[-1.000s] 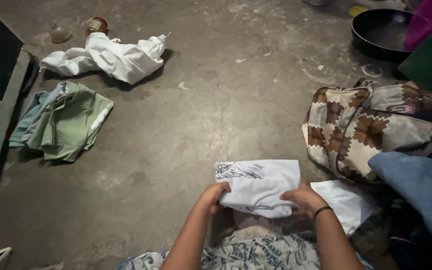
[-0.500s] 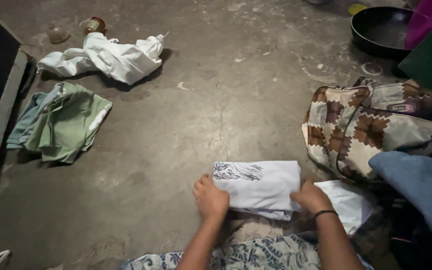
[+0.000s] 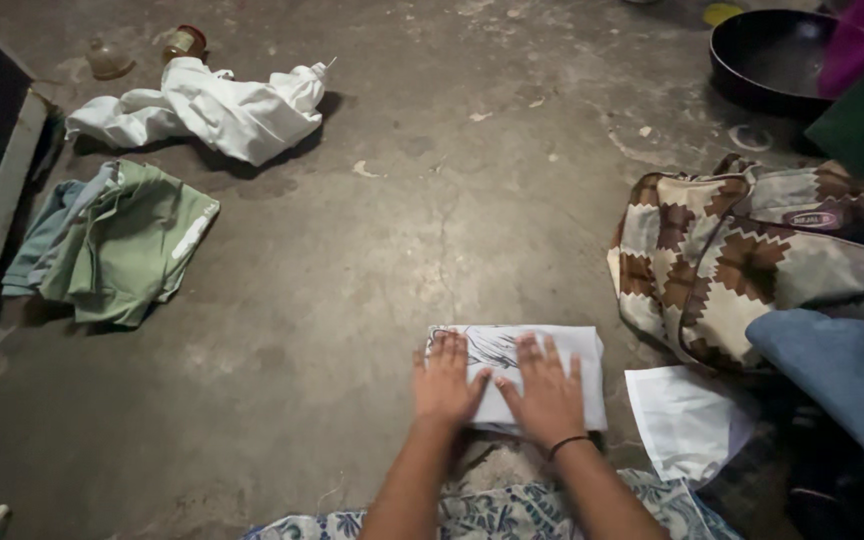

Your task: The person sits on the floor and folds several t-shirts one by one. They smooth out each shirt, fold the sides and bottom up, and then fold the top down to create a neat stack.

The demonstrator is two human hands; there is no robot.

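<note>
Landmark: folded white cloth (image 3: 542, 350), a flat rectangle with a dark line drawing on its far left corner, lying on the concrete floor (image 3: 392, 230) right in front of the person's knees.
Left hand (image 3: 444, 378): I see it palm-down on the near left part of the cloth, fingers (image 3: 449, 350) stretched flat and released, gripping nothing.
Right hand (image 3: 548, 388): palm-down just beside the left one, on the cloth's middle, fingers spread and pressing; a dark band sits on the wrist.
Change: a second ago both hands pinched the cloth's side edges and held it partly lifted; half a second ago they were at its two ends. Now both lie on top and the cloth is flat on the floor.
Right of the cloth: a white sheet (image 3: 687, 420) flat on the floor, near but apart.
Farther right: a patterned brown-and-cream bag (image 3: 742, 260), with a blue fabric (image 3: 842, 370) touching its near side.
Far right beyond the bag: a dark round pan (image 3: 767, 55).
Left of the cloth, well apart: a green garment pile (image 3: 117, 240).
Beyond that pile: a crumpled white garment (image 3: 202, 110), with two small jars (image 3: 147, 52) just past it.
Near side of the cloth: patterned blue-and-white clothing (image 3: 512, 510) on the person's lap.
</note>
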